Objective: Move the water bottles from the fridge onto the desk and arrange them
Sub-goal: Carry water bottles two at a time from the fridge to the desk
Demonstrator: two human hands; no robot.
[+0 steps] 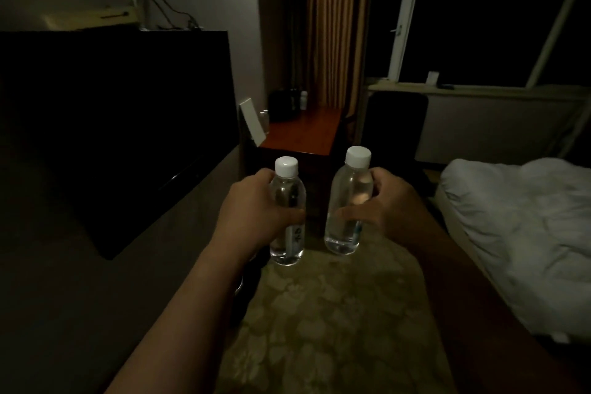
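Note:
I hold two clear water bottles with white caps upright in front of me, above a patterned carpet. My left hand (252, 211) is wrapped around the left bottle (286, 198). My right hand (388, 205) grips the right bottle (348, 198) from its right side. The red-brown wooden desk (307, 134) stands straight ahead beyond the bottles, with small bottles and a dark object at its far end. No fridge is in view.
A large dark TV screen (112, 125) fills the left wall side. A bed with white bedding (524, 227) lies on the right. A dark chair (396, 125) stands right of the desk, before striped curtains (335, 25) and a dark window. A patterned carpet aisle (319, 313) runs toward the desk.

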